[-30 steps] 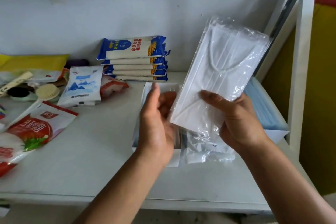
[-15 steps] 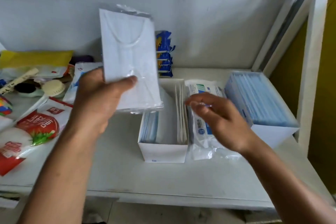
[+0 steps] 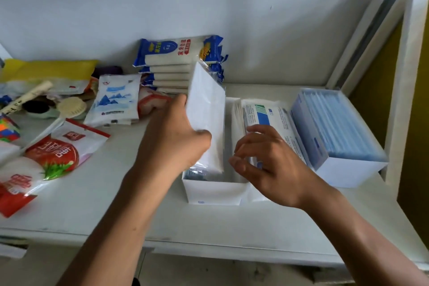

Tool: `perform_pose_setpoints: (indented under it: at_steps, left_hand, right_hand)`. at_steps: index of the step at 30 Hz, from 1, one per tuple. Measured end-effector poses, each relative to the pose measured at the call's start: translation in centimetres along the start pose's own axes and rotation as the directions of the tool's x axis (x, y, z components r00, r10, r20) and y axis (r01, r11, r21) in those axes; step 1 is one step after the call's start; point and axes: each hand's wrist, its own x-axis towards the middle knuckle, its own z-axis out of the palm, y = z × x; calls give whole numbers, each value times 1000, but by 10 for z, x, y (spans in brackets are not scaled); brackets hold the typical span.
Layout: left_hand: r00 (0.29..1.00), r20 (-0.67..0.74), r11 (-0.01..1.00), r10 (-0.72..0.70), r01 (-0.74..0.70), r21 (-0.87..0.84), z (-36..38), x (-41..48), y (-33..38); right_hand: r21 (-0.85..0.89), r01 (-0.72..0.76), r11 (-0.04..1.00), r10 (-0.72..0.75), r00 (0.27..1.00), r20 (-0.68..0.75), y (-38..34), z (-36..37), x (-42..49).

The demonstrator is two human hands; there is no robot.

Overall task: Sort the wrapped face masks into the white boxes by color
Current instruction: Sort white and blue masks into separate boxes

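Wrapped white mask (image 3: 206, 109), gripped by left hand (image 3: 171, 144), lower end in white box (image 3: 213, 193). Right hand (image 3: 267, 165) alongside, fingers loose, empty.

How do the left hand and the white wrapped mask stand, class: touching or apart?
Touching. The head view shows the left hand gripping the white wrapped mask, its thumb curled across the front.
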Motion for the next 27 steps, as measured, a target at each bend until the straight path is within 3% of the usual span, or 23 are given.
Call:
perform_pose_setpoints:
  at_steps: [15, 19, 24, 27]
  left_hand:
    - [992, 121, 957, -43, 6, 290, 28, -22, 31]
    - [989, 146, 970, -25, -12, 243, 43, -21, 29]
    - [995, 25, 968, 97, -100, 231, 53, -13, 15]
    - [990, 105, 956, 90, -116, 268, 53, -10, 10]
  right_hand:
    - [38, -52, 998, 52, 999, -14, -3, -1, -2]
    - [44, -57, 997, 57, 998, -13, -2, -1, -1]
    - [83, -135, 987, 138, 990, -22, -8, -2, -3]
    - [120, -199, 973, 199, 980, 6, -10, -1, -5]
